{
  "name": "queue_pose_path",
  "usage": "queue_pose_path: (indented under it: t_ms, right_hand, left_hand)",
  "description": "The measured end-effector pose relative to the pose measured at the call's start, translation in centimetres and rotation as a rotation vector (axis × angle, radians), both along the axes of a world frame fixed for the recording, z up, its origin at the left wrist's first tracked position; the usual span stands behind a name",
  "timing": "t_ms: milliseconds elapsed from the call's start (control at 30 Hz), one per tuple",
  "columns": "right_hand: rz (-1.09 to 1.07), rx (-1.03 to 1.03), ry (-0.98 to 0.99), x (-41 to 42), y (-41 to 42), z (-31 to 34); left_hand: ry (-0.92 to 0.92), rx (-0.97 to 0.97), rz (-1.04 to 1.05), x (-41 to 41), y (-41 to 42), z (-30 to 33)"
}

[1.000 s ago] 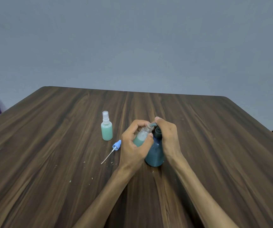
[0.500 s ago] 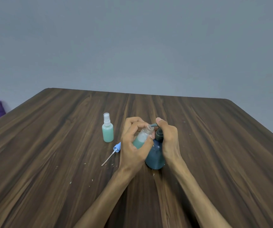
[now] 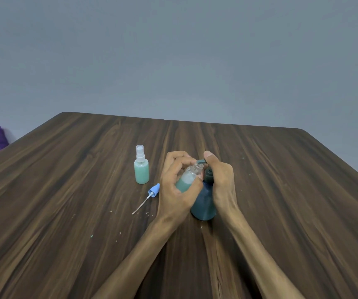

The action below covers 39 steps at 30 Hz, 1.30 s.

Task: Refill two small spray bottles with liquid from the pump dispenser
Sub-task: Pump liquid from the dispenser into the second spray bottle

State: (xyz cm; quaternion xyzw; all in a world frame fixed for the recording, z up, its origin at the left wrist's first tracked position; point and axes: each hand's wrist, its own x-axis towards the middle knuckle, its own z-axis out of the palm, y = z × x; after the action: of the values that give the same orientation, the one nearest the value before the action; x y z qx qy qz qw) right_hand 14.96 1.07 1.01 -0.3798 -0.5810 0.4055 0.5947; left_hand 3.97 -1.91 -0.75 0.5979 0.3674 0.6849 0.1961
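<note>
Left hand point(image 3: 179, 188) grips open bottle point(image 3: 188, 179), neck tilted under spout point(image 3: 201, 161) — as before. Right hand point(image 3: 220, 180) curled on pump point(image 3: 204, 198), pressing again. Green level little changed — fill continues. Second bottle point(image 3: 141, 170) capped, beyond left hand.

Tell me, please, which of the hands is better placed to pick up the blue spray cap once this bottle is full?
Probably the left hand. It grips the open bottle right beside the blue spray cap on the table, but must first free itself. The right hand presses the pump dispenser, farther away.
</note>
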Motion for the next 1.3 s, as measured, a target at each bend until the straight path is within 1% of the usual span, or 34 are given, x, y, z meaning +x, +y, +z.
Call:
queue_pose_path:
  t_ms: [167, 300, 433, 567, 700, 800, 933, 1067, 1200, 1300]
  right_hand:
    - [-0.024, 0.033, -0.016, -0.04, 0.18, 0.02]
    - [0.035, -0.029, -0.005, 0.06, -0.07, 0.12]
    - [-0.012, 0.034, -0.025, -0.04, -0.19, 0.28]
    - [0.021, -0.02, 0.002, 0.07, -0.23, 0.09]
    - [-0.026, -0.001, -0.011, -0.02, 0.16, 0.23]
    - [0.019, -0.024, 0.002, 0.07, 0.09, -0.1]
    - [0.071, -0.142, 0.161, 0.18, -0.1, -0.24]
    - [0.067, -0.152, 0.21, 0.33, -0.18, -0.55]
    - [-0.009, -0.093, 0.156, -0.14, 0.08, -0.38]
    - [0.017, -0.083, 0.158, -0.13, 0.01, -0.57]
  left_hand:
    - [0.003, 0.006, -0.005, -0.12, -0.09, 0.05]
    - [0.001, -0.005, -0.002, 0.02, -0.07, 0.0]
    - [-0.001, 0.019, -0.015, -0.17, -0.21, 0.0]
    - [-0.005, 0.018, -0.02, 0.05, -0.27, 0.13]
    - [-0.003, 0.031, -0.02, -0.09, -0.15, 0.11]
    - [-0.004, 0.019, -0.014, -0.04, -0.05, 0.01]
    - [-0.016, 0.02, -0.023, -0.14, 0.06, 0.01]
    - [-0.048, 0.012, -0.053, -0.1, -0.28, 0.02]
    - [-0.05, 0.002, -0.063, -0.4, -0.27, -0.1]
    - [-0.065, 0.0, -0.073, -0.31, -0.31, 0.04]
